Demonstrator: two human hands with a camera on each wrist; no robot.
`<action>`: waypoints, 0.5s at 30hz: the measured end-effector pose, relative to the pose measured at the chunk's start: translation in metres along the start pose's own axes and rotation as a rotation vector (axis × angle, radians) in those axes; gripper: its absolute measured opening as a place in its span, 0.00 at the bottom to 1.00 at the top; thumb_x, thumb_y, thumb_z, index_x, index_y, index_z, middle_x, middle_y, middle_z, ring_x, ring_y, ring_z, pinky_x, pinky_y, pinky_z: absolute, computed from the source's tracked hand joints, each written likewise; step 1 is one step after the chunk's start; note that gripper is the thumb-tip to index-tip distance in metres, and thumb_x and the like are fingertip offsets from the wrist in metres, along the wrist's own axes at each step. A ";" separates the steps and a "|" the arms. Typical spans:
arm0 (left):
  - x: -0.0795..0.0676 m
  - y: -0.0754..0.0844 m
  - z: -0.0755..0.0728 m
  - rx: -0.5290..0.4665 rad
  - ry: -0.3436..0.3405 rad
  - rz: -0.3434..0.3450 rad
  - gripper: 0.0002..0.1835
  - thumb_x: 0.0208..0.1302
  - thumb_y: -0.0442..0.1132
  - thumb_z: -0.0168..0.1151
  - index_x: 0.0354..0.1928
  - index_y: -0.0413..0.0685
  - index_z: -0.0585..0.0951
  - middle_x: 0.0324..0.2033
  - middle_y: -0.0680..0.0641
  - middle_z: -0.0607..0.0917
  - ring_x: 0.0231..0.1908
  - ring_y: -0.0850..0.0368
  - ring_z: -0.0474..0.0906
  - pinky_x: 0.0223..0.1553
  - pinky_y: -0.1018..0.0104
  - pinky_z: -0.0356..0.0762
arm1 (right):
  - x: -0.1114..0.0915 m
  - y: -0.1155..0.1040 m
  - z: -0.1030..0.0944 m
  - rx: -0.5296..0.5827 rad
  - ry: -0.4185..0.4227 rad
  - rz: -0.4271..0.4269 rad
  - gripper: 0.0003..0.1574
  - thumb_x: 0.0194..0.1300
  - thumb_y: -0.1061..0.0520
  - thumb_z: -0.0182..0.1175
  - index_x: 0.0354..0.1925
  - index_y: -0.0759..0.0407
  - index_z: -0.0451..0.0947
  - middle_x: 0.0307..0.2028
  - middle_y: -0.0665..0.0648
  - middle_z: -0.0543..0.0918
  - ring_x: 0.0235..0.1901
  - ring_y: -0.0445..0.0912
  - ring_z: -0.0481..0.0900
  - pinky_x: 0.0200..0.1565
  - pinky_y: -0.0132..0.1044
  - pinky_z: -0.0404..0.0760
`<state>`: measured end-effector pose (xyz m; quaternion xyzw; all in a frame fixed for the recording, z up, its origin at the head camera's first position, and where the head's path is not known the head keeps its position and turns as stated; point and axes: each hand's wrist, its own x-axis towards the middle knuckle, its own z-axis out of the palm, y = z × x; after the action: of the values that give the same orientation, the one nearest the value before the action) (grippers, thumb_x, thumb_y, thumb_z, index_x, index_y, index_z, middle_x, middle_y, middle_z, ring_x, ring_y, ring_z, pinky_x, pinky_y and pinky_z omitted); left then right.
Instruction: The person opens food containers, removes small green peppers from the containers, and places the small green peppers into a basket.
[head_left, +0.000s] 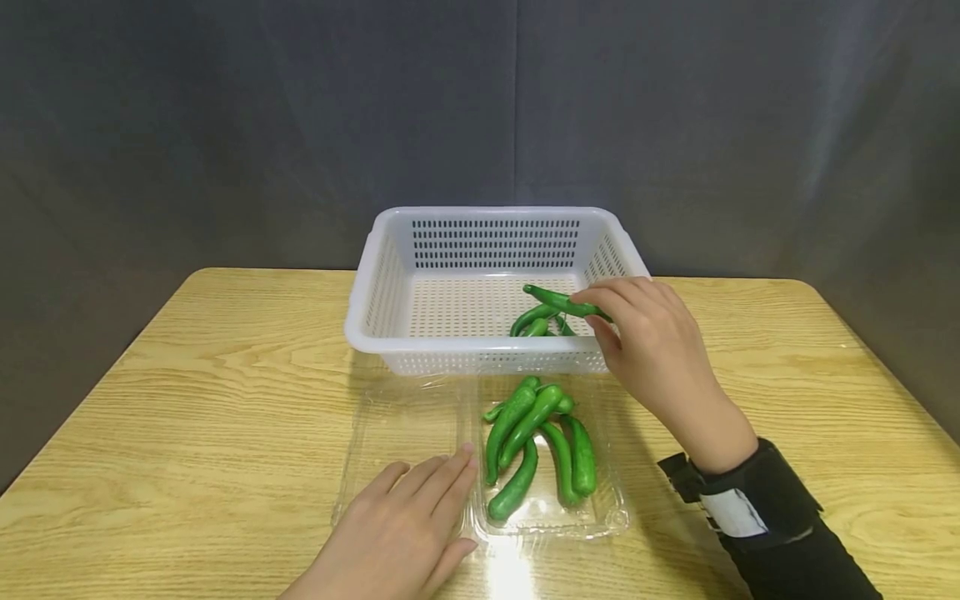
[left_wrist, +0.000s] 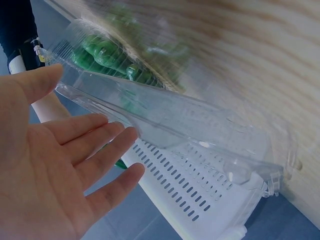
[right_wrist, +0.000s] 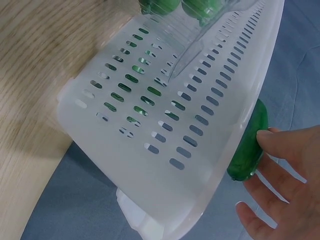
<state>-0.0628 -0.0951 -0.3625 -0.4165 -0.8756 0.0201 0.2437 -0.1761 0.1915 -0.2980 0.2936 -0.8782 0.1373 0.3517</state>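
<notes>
Between the thumb and fingers of my right hand (head_left: pixel 651 337) is a green pepper (head_left: pixel 558 300), held over the right side of the white basket (head_left: pixel 480 343). The right wrist view shows this pepper (right_wrist: pixel 248 142) just beyond the basket's rim. More green peppers (head_left: pixel 537 327) lie on the basket floor beneath it. My left hand (head_left: pixel 401 525) has its fingers extended over the lid side of a clear plastic clamshell box (head_left: pixel 405 417), fingertips close to the hinge. Several green peppers (head_left: pixel 517 421) are piled in the box's right half. In the left wrist view the left palm (left_wrist: pixel 55 170) holds nothing.
The basket stands at the back of the wooden table (head_left: pixel 202 417), directly behind the opened clamshell box. A dark grey curtain (head_left: pixel 300 125) hangs behind the table. A black wrist strap (head_left: pixel 757 500) is on the right forearm.
</notes>
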 end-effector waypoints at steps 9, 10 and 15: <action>-0.001 0.000 -0.001 -0.011 -0.031 -0.008 0.35 0.66 0.59 0.56 0.64 0.39 0.76 0.62 0.45 0.78 0.53 0.54 0.80 0.47 0.57 0.80 | 0.000 0.000 0.001 0.001 -0.013 0.006 0.19 0.52 0.73 0.71 0.44 0.65 0.84 0.44 0.62 0.85 0.47 0.58 0.80 0.48 0.51 0.76; -0.001 0.000 -0.001 -0.013 -0.033 -0.009 0.35 0.67 0.59 0.56 0.64 0.39 0.76 0.62 0.45 0.78 0.53 0.54 0.80 0.47 0.57 0.80 | 0.000 0.000 0.002 0.001 -0.015 0.006 0.20 0.51 0.74 0.71 0.44 0.65 0.83 0.44 0.62 0.85 0.47 0.58 0.80 0.48 0.51 0.76; 0.000 0.001 -0.001 -0.009 -0.026 -0.008 0.35 0.65 0.59 0.56 0.64 0.38 0.76 0.61 0.45 0.79 0.52 0.54 0.80 0.47 0.57 0.80 | 0.000 -0.001 0.003 -0.006 -0.024 0.003 0.21 0.50 0.75 0.70 0.44 0.64 0.83 0.44 0.62 0.85 0.48 0.57 0.80 0.47 0.51 0.76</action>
<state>-0.0619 -0.0950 -0.3617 -0.4137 -0.8805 0.0204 0.2306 -0.1770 0.1901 -0.3003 0.2930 -0.8832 0.1315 0.3419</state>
